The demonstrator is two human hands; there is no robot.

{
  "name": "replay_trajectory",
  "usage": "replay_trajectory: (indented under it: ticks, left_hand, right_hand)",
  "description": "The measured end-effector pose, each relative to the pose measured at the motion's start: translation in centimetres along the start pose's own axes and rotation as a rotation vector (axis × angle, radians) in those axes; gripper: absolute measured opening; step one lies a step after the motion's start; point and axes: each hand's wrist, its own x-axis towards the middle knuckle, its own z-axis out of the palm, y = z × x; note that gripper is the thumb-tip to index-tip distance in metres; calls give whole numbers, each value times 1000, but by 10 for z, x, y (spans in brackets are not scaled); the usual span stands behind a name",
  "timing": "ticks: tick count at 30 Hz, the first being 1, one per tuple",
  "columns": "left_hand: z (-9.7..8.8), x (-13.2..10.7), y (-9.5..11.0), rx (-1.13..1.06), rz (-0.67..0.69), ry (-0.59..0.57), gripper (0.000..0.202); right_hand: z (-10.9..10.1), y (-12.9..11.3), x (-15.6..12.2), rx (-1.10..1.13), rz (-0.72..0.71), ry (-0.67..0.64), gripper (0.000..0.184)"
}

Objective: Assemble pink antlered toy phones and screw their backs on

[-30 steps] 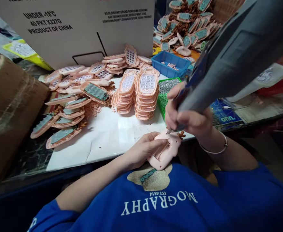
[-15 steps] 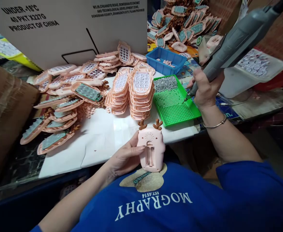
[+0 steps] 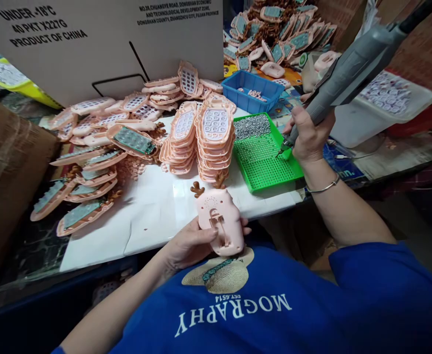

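Lettering on the white carton (image 3: 120, 29) reads "UNDER -18°C", "40 PKT X227G" and "PRODUCT OF CHINA"; its smaller address ends "DONGSHAN COUNTY, ZHANGZHOU CITY, FUJIAN PROVINCE". Upside down on the person's blue T-shirt (image 3: 260, 275) are "MOGRAPHY" and "EST.6514", and a blue printed sheet (image 3: 343, 172) at right shows "nn."

One pink toy case (image 3: 232, 214) with two brown antlers is in the grasp of the left hand (image 3: 188, 243), just before the white tabletop's (image 3: 153, 196) front edge. Its back faces up, the thumb lies by the battery compartment, and fingers curl beneath.

The right hand (image 3: 314, 135) is wrapped around one grey electric screwdriver (image 3: 352, 73), its bit pointing down over one green perforated tray (image 3: 267, 172); whether the bit touches the tray cannot be told. Silver screws (image 3: 253, 126), too many to count, fill the tray's far end. One blue bin (image 3: 240, 100) stands behind it.

Two stacks of keypad shells (image 3: 216, 145) stand left of the tray; the surrounding shells (image 3: 85, 214) overlap too much to count.
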Motion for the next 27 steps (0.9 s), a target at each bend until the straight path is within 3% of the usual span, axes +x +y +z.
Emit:
replay_trajectory:
  ticks: [4, 8, 10, 12, 14, 17, 21, 27]
  left_hand:
    - [3, -4, 3, 29, 174, 147, 48]
    - [5, -4, 0, -30, 257, 303, 49]
    - [7, -1, -2, -85, 268, 379, 47]
    - [8, 2, -4, -134, 278, 430, 46]
    - [8, 5, -4, -168, 294, 459, 43]
    - [6, 7, -5, -191, 314, 464, 41]
    - [3, 8, -7, -193, 332, 434, 40]
    - [3, 7, -7, -196, 332, 455, 42]
  right_hand:
    - [2, -7, 6, 21, -26, -14, 33]
    - [20, -38, 3, 134, -77, -1, 25]
    - [34, -62, -10, 208, -81, -1, 15]
    - [48, -86, -29, 279, -59, -49, 22]
    - [59, -108, -52, 303, 38, -170, 30]
    - [71, -128, -80, 393, 199, -317, 26]
    - [80, -130, -98, 460, 255, -450, 27]
    - [83, -120, -99, 458, 239, -486, 25]
